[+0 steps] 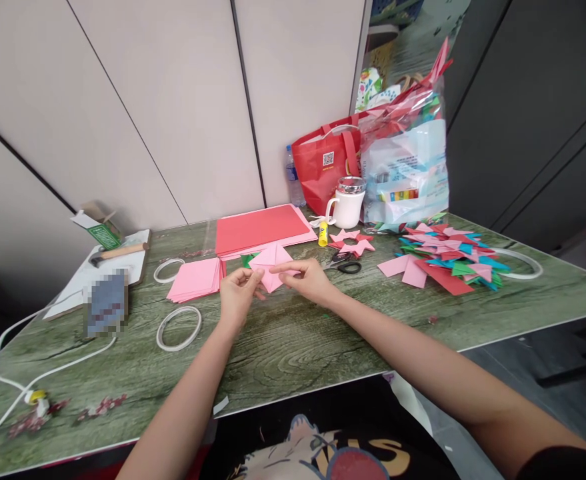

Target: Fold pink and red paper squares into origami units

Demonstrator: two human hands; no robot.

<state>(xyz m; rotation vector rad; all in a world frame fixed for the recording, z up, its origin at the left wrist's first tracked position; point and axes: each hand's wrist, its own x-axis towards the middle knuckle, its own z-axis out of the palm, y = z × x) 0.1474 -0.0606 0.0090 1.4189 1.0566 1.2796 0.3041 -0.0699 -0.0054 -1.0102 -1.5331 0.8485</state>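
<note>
A folded pink paper square lies tilted on the green wood-grain table. My left hand pinches its lower left corner. My right hand pinches its right edge with thumb and fingertips. Just left of the hands lies a stack of pink paper squares. Behind them sits a pile of larger red and pink sheets.
Scissors, a yellow glue stick, pink folded stars and a white mug are behind my right hand. A heap of coloured folded pieces lies right, with bags behind. Tape rings, a hammer and a cable are left.
</note>
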